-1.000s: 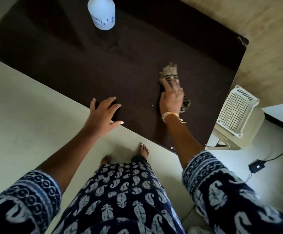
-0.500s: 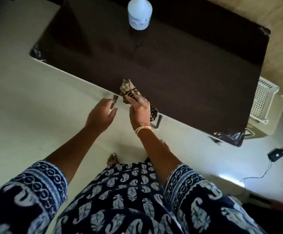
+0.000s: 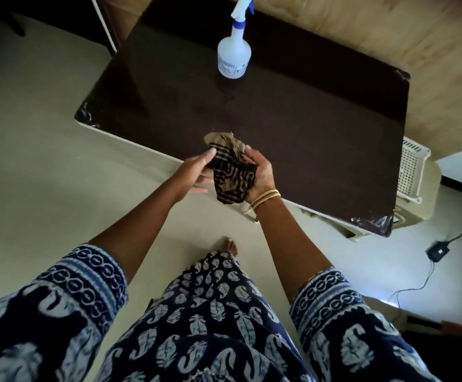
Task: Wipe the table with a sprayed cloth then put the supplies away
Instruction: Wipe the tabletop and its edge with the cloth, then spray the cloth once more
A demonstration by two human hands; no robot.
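Striped brown-and-tan crumpled cloth held above the near edge of the dark brown glossy tabletop. Right hand grip curled round it; left hand pinches its upper edge. White plastic spray bottle with blue nozzle upright at tabletop's far side.

Looking steeply down from head height, a single wide-angle view facing forward over a dark table whose near edge cuts diagonally across mid-frame. Close to both forearms and patterned sleeves at the bottom, with floor on the left and a wooden surface curving along the top right. No second view to overlap.
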